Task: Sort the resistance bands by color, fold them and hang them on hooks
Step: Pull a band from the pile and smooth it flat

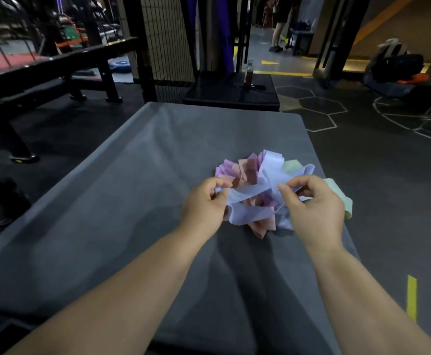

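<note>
Right now both hands, left hand (204, 201) and right hand (314, 203), pinch a pale blue band (250, 194) stretched between them, over the tangled pile of pink, purple and green bands (245, 170) on the grey tabletop (132, 201).

The left hand (204, 204) and right hand (315, 208) are bare, as are both forearms (132, 290).

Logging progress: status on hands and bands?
Left hand and right hand pinch pale blue band. It's tangled with pile of pink, purple, green bands; may snag.
</note>
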